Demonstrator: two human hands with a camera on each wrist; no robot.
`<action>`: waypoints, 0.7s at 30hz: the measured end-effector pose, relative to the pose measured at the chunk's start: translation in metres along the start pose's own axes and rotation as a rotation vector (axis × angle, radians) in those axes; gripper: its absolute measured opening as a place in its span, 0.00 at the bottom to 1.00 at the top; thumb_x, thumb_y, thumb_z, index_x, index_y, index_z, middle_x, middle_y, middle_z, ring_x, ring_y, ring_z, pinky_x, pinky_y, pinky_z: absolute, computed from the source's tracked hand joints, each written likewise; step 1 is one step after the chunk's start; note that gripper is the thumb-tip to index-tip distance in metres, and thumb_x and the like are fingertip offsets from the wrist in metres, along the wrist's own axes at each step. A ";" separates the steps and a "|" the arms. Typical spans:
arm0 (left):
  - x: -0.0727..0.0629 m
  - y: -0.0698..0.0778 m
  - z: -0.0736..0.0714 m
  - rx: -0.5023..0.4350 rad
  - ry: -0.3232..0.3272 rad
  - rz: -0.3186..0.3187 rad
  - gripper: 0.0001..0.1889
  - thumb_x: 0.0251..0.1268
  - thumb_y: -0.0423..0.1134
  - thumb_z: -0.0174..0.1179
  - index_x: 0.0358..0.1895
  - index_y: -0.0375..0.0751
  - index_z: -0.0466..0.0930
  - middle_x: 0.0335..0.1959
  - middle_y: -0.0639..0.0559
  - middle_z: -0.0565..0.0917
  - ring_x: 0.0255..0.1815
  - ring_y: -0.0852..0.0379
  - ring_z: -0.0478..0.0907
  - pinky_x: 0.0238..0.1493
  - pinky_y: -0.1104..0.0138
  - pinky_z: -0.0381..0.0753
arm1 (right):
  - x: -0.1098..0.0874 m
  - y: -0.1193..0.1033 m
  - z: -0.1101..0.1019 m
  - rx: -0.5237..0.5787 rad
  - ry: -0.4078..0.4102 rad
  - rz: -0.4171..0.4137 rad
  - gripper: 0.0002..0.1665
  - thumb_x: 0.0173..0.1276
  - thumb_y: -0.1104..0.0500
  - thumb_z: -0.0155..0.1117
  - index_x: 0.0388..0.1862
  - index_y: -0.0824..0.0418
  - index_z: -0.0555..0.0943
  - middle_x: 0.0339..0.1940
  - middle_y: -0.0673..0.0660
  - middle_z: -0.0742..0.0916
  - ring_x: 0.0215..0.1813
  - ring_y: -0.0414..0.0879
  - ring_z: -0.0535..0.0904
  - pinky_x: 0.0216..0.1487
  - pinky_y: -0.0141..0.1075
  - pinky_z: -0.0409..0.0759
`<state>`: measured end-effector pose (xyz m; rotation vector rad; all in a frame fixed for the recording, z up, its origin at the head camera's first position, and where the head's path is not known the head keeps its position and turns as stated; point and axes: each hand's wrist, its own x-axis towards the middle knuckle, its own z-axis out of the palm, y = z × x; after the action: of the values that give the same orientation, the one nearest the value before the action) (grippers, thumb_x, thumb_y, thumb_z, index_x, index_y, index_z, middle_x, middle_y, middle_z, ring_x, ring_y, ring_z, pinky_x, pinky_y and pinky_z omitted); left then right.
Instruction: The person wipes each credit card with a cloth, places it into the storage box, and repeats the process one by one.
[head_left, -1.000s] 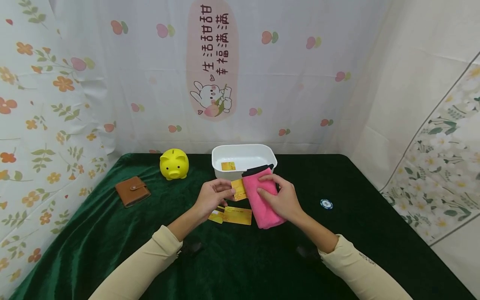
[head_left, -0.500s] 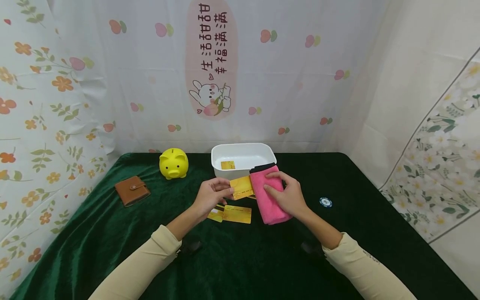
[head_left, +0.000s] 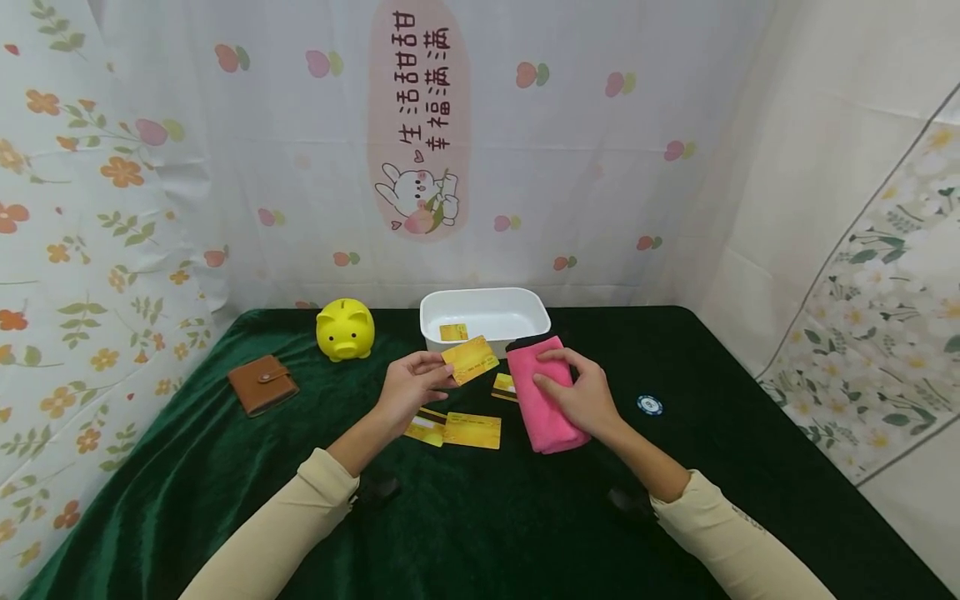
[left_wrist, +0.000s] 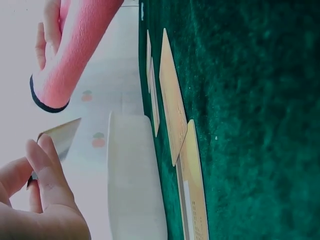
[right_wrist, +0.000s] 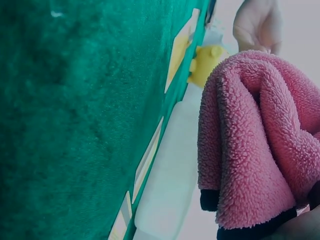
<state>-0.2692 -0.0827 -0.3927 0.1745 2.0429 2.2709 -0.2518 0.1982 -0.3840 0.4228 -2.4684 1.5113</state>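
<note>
My left hand [head_left: 411, 389] pinches a gold card [head_left: 470, 358] and holds it tilted above the green cloth, just in front of the white tub [head_left: 525, 310]. In the left wrist view the fingers [left_wrist: 46, 172] hold that card [left_wrist: 61, 137] by one edge. My right hand [head_left: 581, 396] grips a folded pink cloth [head_left: 538, 392] with a black edge, close to the right of the card. The right wrist view shows the pink cloth [right_wrist: 255, 135] filling the frame. Three more gold cards lie on the table: two [head_left: 472, 430] overlapping below the left hand, one [head_left: 504, 387] beside the cloth. Another card [head_left: 453, 332] lies in the tub.
A yellow piggy bank [head_left: 344, 329] stands left of the tub. A brown wallet [head_left: 261, 384] lies at the left of the green table cover [head_left: 480, 533]. A blue chip [head_left: 649, 405] lies to the right. Patterned curtains close in the back and sides.
The pink cloth has drawn away to the right off the gold card. The left hand has lifted the card a little, and a card on the table beside the cloth has come into sight.
</note>
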 end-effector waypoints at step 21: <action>0.043 -0.002 -0.001 -0.193 0.108 -0.024 0.18 0.70 0.34 0.62 0.57 0.31 0.72 0.52 0.42 0.83 0.37 0.58 0.86 0.40 0.69 0.84 | -0.005 -0.012 -0.001 0.070 -0.030 -0.029 0.17 0.68 0.60 0.69 0.54 0.57 0.81 0.54 0.63 0.80 0.38 0.56 0.81 0.35 0.41 0.84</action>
<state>-0.3123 -0.0772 -0.3934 0.0148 1.8444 2.4949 -0.2425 0.1944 -0.3753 0.4956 -2.4263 1.5950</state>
